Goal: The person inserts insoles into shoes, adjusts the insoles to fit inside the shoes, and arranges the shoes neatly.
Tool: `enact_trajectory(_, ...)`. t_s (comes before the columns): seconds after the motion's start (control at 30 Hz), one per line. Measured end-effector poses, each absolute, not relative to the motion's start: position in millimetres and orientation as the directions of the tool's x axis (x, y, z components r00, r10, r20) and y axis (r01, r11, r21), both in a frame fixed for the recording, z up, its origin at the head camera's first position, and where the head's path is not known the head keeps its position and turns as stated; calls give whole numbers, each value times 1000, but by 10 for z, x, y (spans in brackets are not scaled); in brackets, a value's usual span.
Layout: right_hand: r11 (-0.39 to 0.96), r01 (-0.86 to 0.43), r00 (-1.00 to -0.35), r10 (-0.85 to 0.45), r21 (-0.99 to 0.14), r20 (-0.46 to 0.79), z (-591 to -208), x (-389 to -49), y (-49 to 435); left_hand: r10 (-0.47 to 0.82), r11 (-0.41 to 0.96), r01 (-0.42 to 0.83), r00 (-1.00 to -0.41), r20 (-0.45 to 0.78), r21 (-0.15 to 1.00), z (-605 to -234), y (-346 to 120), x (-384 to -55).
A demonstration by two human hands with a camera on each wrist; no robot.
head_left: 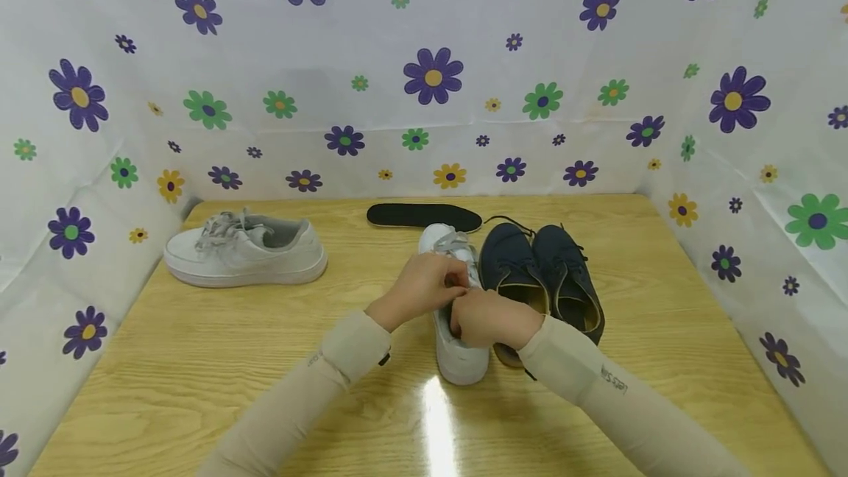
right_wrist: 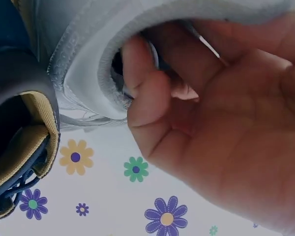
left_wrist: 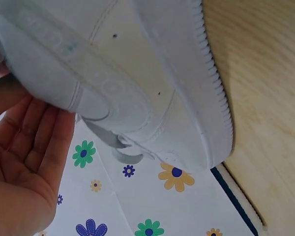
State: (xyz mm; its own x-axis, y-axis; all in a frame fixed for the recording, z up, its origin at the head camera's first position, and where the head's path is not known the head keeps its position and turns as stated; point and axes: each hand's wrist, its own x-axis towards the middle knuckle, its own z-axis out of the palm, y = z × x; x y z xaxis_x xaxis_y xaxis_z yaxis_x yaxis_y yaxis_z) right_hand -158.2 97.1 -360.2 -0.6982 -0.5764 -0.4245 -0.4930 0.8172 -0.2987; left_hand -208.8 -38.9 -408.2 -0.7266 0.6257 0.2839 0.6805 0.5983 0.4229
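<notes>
A white sneaker (head_left: 461, 361) stands on the table with its toe away from me, its laces (head_left: 454, 244) grey-white. My left hand (head_left: 429, 282) is at the near-left of its opening; in the left wrist view, thumb and fingers grip the collar edge of the white upper (left_wrist: 113, 93). The right hand (head_left: 493, 317) reaches into the opening from the right. In the right wrist view its bent fingers (right_wrist: 146, 105) go in past the padded collar (right_wrist: 96, 64), beside something dark inside. I cannot tell what the fingertips hold there.
Close on the right stands a pair of navy lace-up shoes (head_left: 575, 278). Behind the sneaker lies a black insole (head_left: 424, 216). Another white sneaker (head_left: 245, 252) is at the far left, toe leftward. Flowered cloth (head_left: 371, 43) hangs around the wooden table (head_left: 265, 344).
</notes>
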Motion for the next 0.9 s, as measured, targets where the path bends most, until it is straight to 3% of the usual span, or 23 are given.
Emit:
enact_trajectory(0.23,849,-488,-687,-516,-202,-511,-3612,-1614,946,535,597,640,-767,353,485,-4168,-393,-1949)
enact_trajectory(0.33,841,-474,-665,-535,-260,-521,-3599,-1653,998,459,616,558,-828,322,556,-4150,-451,-1853)
enact_trajectory(0.47,794,-462,-638,-607,-394,-474,-3528,-1652,1158,361,633,357,-921,146,687,-4114,-539,-1717)
enact_trajectory(0.57,726,-480,-625,-677,-492,-389,-3489,-1578,1301,354,623,260,-935,31,738,-4125,-564,-1676)
enact_trajectory(0.67,681,-489,-641,-705,-545,-304,-3508,-1429,1395,379,605,260,-925,14,752,-4148,-560,-1678)
enact_trajectory(0.73,679,-519,-679,-697,-520,-233,-3575,-1311,1407,378,605,259,-926,15,753,-4150,-552,-1690)
enact_trajectory(0.9,720,-630,-752,-660,-293,-5,-3847,-1115,1322,337,610,225,-941,8,760,-4125,-533,-1724)
